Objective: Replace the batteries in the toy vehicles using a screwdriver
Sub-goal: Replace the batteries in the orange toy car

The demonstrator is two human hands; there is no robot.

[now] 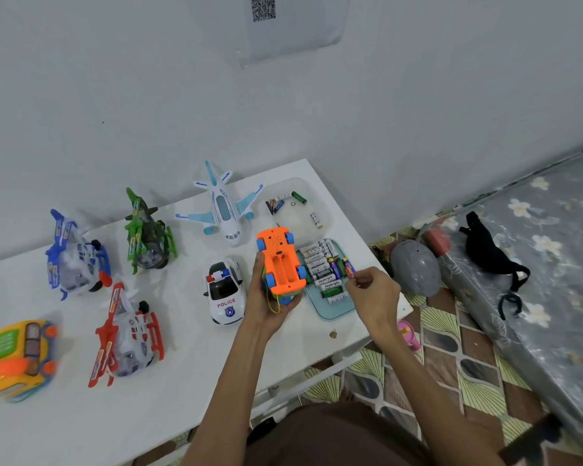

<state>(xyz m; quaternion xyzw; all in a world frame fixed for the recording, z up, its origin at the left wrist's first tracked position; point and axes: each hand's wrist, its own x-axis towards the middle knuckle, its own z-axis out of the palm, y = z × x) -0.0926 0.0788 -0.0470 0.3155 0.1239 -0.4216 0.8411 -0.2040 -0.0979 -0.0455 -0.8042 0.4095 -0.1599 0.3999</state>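
The left hand holds the orange toy car belly-up over the desk, fingers wrapped round it, battery bay open. At its three o'clock, the right hand pinches a red battery above the battery tray. A clear tub sits beyond, at one o'clock.

Orange toy car: glossy smooth plastic. Worktop: smooth matt white. Tray beside car: translucent plastic.
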